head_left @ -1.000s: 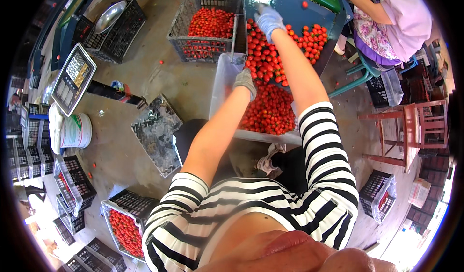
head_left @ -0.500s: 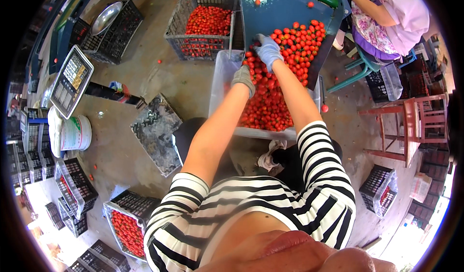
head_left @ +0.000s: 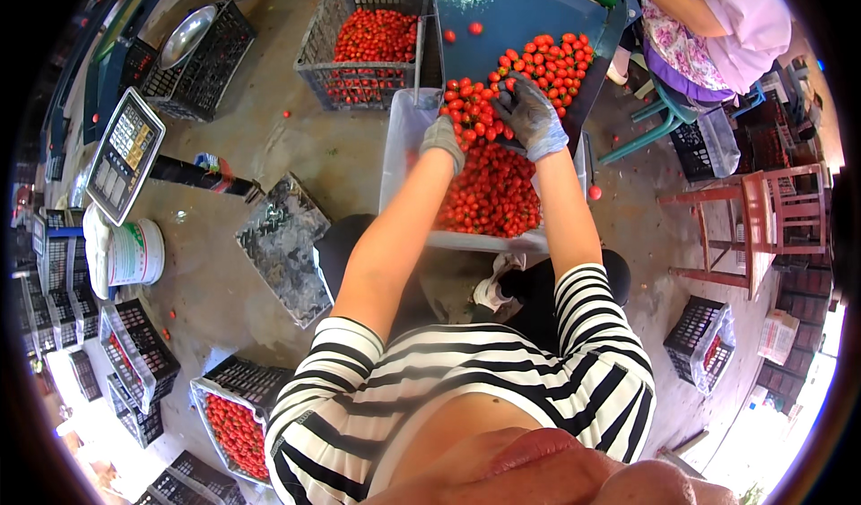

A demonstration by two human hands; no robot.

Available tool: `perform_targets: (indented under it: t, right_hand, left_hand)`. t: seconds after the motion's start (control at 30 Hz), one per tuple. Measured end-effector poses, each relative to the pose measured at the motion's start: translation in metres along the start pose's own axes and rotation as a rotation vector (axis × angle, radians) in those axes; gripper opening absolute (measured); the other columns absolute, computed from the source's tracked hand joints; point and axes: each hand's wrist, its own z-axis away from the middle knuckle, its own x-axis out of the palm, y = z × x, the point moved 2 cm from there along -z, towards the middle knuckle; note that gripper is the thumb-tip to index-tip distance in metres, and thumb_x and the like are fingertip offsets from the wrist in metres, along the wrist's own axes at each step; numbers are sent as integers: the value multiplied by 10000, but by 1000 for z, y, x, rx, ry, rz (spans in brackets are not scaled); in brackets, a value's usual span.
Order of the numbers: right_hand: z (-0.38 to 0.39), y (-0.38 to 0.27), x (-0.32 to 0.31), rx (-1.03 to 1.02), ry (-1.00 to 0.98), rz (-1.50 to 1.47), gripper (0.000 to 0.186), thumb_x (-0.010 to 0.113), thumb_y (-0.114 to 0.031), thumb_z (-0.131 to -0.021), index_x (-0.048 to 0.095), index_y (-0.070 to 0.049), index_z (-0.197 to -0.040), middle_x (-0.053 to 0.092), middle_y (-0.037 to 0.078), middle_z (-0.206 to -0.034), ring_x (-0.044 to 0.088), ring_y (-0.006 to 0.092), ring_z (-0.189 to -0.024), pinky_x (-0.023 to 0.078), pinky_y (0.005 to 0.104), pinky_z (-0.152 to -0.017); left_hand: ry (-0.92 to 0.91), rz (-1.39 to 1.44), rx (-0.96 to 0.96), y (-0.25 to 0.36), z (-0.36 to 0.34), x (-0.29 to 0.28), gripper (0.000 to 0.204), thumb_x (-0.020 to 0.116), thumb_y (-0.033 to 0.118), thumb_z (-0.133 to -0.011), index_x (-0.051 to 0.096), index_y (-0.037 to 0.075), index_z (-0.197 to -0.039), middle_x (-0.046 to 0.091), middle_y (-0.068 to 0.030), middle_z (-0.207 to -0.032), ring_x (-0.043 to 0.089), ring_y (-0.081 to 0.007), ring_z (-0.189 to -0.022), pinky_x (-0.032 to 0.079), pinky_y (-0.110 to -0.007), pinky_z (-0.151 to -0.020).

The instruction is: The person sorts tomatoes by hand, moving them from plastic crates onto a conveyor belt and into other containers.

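Head view: a dark crate [head_left: 350,67] of smaller tomatoes [head_left: 377,37] stands left of the blue table [head_left: 498,16], beside a clear, tomato-filled bin [head_left: 400,146]. On the table, red tomatoes [head_left: 549,61] touch the right hand [head_left: 533,121], grip loosely spread; the left hand's [head_left: 442,139] I cannot tell.

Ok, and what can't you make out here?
In the head view:
Left hand: palm hidden by the back of its glove.
Right hand: grip unclear where its fingers overlap cherry tomatoes.
Clear-lined crate: bottom buried under tomatoes.
Blue table: far end cut off by the upper edge.
Co-worker: head cut off there too.
Black crates, far left: contents too small.
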Motion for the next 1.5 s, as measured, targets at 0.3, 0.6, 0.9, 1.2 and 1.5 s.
perform_targets:
  t: [0.3,0.6,0.9,1.2,1.5]
  right_hand:
    - [44,-74,202,-1359,-10,677,265,615,-121,-801,564,0,-1031,590,120,-916,570,226,-810,459,299,-723]
    - [-54,41,61,-265,-205,2337,482,488,-392,-851,419,-225,-1298,358,126,-1384,321,318,-1278,152,659,-1010]
    - [-5,-6,2,-582,-259,2076,318,566,-346,-806,618,-138,-1042,603,138,-982,580,324,-903,465,409,-780]
    - [-128,-176,-68,-430,487,1915,489,538,-385,-836,487,-150,-1262,503,213,-1228,485,338,-1143,392,366,-950]
    - [-89,-112,-32,-173,416,2327,295,574,-274,-813,607,-123,-1065,596,176,-1073,564,339,-1010,459,422,-844]
  left_hand:
    - [129,-38,22,11,37,5,310,445,329,-893,569,100,-1061,585,-30,-1018,531,-168,-859,447,-328,-716]
    - [168,-254,-20,11,23,6,454,425,399,-896,527,66,-1187,563,-59,-1148,510,-194,-1011,412,-329,-845]
    - [144,-200,-25,-1,23,22,449,435,417,-894,557,59,-1136,595,-111,-1003,550,-213,-850,443,-360,-697]
    - [146,-615,149,-7,-12,-12,370,450,307,-881,497,93,-1180,530,-128,-1188,513,-252,-1063,426,-392,-885]
    - [247,-137,-9,26,79,16,383,459,372,-878,515,93,-1135,528,-73,-1061,487,-224,-941,420,-449,-828]
